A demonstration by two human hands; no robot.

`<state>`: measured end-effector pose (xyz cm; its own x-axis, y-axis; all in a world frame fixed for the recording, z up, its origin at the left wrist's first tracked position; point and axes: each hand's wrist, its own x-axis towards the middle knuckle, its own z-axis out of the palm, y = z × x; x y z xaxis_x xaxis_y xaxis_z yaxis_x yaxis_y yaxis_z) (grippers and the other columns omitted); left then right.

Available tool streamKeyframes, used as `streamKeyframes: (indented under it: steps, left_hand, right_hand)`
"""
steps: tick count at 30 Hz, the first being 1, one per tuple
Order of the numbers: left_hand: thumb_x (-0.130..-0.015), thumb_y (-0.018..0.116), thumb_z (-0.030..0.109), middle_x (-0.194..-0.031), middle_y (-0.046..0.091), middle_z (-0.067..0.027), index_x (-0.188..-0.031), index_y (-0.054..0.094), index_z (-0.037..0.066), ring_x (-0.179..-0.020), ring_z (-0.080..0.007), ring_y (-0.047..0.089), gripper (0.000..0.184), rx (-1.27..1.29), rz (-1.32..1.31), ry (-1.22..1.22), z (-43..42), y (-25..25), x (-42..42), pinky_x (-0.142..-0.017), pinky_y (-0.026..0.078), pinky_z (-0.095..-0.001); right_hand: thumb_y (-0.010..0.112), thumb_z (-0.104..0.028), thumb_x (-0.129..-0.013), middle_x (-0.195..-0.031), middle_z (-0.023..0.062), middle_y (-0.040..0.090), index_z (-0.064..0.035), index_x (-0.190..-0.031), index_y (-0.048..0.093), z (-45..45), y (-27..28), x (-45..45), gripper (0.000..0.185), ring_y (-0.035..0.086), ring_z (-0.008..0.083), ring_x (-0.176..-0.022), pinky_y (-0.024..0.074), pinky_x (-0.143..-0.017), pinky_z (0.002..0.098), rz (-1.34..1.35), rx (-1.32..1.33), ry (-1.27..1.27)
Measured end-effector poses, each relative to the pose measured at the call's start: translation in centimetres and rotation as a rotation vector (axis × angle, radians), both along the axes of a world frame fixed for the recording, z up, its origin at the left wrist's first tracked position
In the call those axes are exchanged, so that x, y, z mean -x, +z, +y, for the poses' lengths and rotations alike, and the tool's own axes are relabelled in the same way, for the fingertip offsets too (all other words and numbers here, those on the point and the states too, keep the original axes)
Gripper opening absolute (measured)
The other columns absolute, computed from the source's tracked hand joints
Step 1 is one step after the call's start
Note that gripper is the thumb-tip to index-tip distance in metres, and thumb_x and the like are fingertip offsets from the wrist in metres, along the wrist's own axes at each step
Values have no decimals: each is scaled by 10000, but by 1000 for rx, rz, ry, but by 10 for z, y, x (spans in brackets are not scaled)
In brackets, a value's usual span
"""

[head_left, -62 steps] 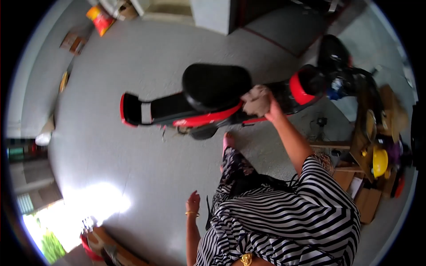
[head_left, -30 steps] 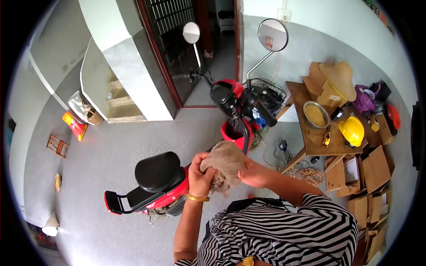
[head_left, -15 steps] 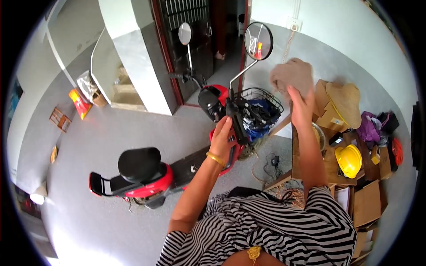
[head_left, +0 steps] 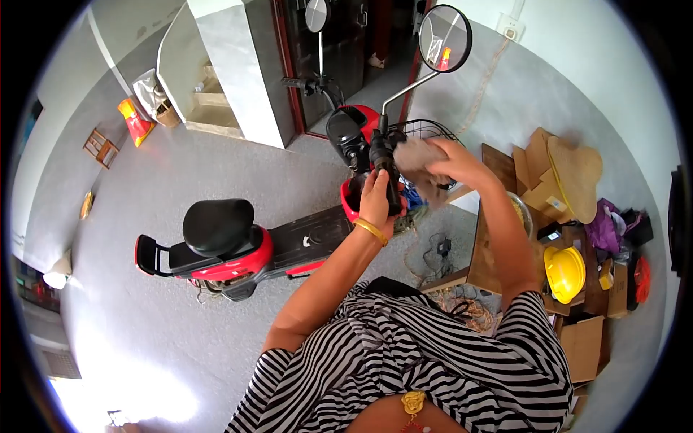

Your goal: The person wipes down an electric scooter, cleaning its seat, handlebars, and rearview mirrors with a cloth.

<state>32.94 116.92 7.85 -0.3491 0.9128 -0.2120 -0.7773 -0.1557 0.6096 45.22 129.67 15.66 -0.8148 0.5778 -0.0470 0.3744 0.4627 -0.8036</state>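
A red and black scooter (head_left: 307, 242) stands across the floor, its front end toward the doorway. My left hand (head_left: 377, 204), with a gold bangle at the wrist, is wrapped round the black handlebar grip (head_left: 393, 192). In my right hand (head_left: 456, 163) is a bunched brown-grey cloth (head_left: 421, 160), slightly blurred, beside the handlebar and over the front basket (head_left: 427, 130). The round mirror (head_left: 445, 39) rises above both hands. Blue material in the basket is partly hidden by the cloth.
On the right, a wooden table (head_left: 485, 254) bears a yellow helmet (head_left: 564, 274), a straw hat (head_left: 576, 179), a metal bowl (head_left: 521, 214) and a purple bag (head_left: 605, 228). Cardboard boxes (head_left: 582, 348) lie below it. Cables (head_left: 438, 256) trail on the floor near the scooter's front.
The cloth in my right hand has come down and left from the wall side to the handlebar. My left hand stays at the grip. The view has shifted slightly.
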Motion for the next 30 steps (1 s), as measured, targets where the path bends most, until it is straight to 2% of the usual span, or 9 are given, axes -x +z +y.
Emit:
streamKeyframes:
  steps: [3,9,16,19,21,24,26,28,30]
  left_hand:
    - [-876,450,281,-745,498,-71,-1142,361,96,-453,-169,486,336,3,-2,16,1,0,-3,-356,368,-285]
    - [-875,453,279,-746,496,-71,-1204,332,115,-457,-168,488,387,36,-15,21,-2,0,-4,-357,365,-283]
    - [-867,468,281,-734,500,-68,-1175,345,90,-464,-156,498,383,21,42,39,-6,3,-4,-346,369,-264]
    - [-863,477,281,-736,504,-76,-1156,352,69,-466,-161,501,383,-13,66,41,-4,-1,-2,-342,378,-268]
    - [-863,478,279,-737,504,-81,-1152,352,68,-465,-166,501,380,-19,69,43,-3,0,-1,-341,377,-272]
    - [-865,473,270,-742,506,-94,-1145,352,66,-463,-181,499,368,-5,63,57,-2,-2,0,-337,374,-282]
    - [-866,470,263,-739,508,-95,-1140,350,64,-465,-182,498,360,5,63,58,-3,1,-1,-337,374,-281]
    - [-867,468,252,-719,507,-95,-1112,371,61,-456,-183,492,326,-1,61,66,-4,3,-1,-335,373,-280]
    - [-869,464,242,-709,512,-100,-1076,393,52,-444,-185,488,290,-38,57,60,-4,3,0,-333,377,-282]
  right_hand:
    - [575,-134,-699,-1051,125,551,25,-1148,463,4,-5,-17,489,526,193,-953,399,-826,279,-94,-372,108]
    - [580,-211,-715,-938,172,591,-18,-1065,504,43,-58,31,407,565,316,-885,420,-773,348,281,-224,-273]
    - [546,-264,-751,-961,143,603,-38,-1068,497,104,-73,106,392,579,279,-892,448,-759,341,104,-291,-412]
    - [545,-310,-787,-976,78,607,-61,-1030,531,111,-78,112,348,586,195,-891,466,-754,306,114,237,-382]
    - [556,-371,-803,-986,27,597,-84,-998,559,118,-92,111,348,580,130,-875,470,-754,279,175,904,-51]
    - [459,-291,-865,-1037,69,578,-69,-1119,499,103,-117,99,340,574,170,-918,466,-796,299,506,1085,-79]
    - [438,-299,-880,-1002,76,598,-50,-1113,515,59,-103,71,350,585,182,-908,472,-804,313,654,759,143]
    - [442,-304,-878,-1001,85,595,-53,-1105,509,59,-122,67,345,582,197,-911,475,-792,321,652,1365,323]
    - [443,-281,-878,-992,90,596,-54,-1082,514,55,-127,61,313,582,201,-914,482,-774,333,624,1371,221]
